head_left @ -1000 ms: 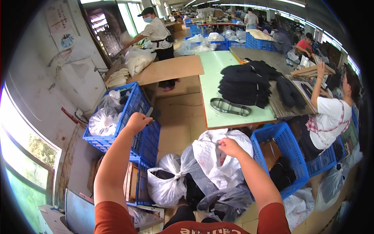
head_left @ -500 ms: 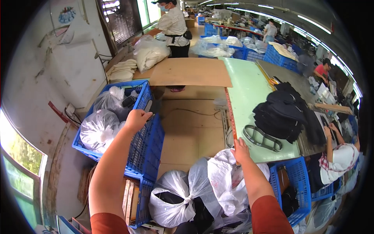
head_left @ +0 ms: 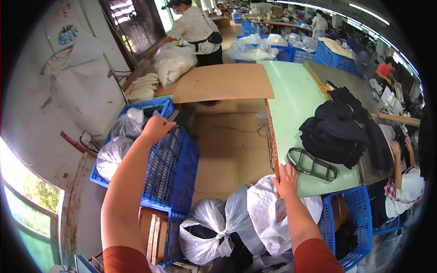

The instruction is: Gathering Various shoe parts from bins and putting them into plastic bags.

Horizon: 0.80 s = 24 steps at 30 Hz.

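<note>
my left hand [head_left: 158,128] curled round a small flat silvery tool [head_left: 173,115], right hand [head_left: 287,181] kinda spread at the pale-green flat counter [head_left: 284,98]

The left hand [head_left: 157,129] covers most of a small grey-ended tool [head_left: 172,116] — its kind cannot be told. Nearer than that hand, the forearm hides part of the blue crate [head_left: 169,157]. Below the right hand [head_left: 287,181], the wrist and forearm block part of a white sack [head_left: 263,214]. Far right of it, a co-worker in white [head_left: 406,198] is cut off by the dark rim.
</note>
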Each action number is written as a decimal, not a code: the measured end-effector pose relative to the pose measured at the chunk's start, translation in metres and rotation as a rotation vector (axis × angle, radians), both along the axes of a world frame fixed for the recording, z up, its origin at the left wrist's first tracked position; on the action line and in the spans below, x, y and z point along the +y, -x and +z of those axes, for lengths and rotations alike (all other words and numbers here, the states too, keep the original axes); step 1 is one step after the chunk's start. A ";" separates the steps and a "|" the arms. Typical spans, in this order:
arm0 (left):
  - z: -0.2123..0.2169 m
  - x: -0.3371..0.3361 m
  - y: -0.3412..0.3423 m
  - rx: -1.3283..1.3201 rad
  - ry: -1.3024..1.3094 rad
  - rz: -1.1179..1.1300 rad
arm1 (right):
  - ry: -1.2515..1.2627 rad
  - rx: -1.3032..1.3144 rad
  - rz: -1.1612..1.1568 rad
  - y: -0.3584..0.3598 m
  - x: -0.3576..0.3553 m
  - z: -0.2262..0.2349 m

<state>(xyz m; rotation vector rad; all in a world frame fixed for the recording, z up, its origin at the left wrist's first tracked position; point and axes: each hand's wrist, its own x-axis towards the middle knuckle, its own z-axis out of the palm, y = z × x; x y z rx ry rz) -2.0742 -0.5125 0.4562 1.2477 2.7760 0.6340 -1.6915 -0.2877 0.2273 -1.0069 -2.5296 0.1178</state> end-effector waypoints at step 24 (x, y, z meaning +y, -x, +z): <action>-0.189 0.343 0.121 -1.063 -0.729 0.218 | 0.127 -0.132 -0.046 -0.003 0.014 0.010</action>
